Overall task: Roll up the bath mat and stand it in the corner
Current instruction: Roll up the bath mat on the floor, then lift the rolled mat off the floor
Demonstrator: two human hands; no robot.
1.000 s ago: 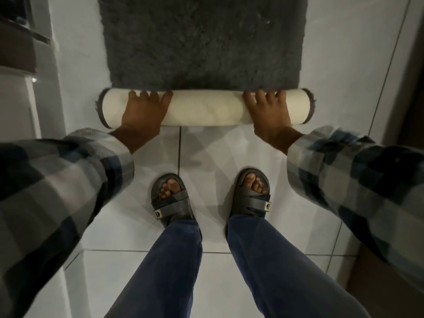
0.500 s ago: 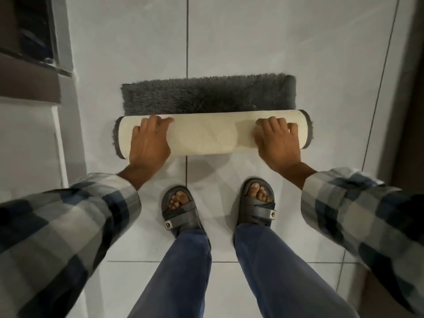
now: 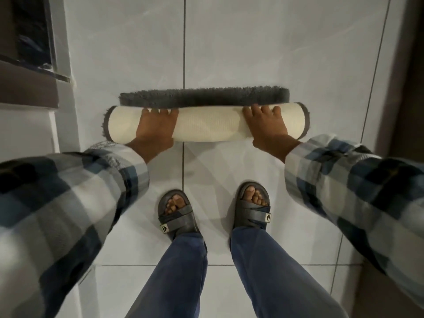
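while floorbound, bath mat under fingers

Pale glossy floor tiles, dark grout lines — perhaps a door frame at left, dim light.

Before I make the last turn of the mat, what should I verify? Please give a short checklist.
1. Left hand and right hand on the roll: ok.
2. Roll ends even: ok.
3. Mat fully rolled: not ok, a grey strip lies unrolled.
4. Sandals apart from the roll: ok.
5. Corner to stand it in: cannot tell.
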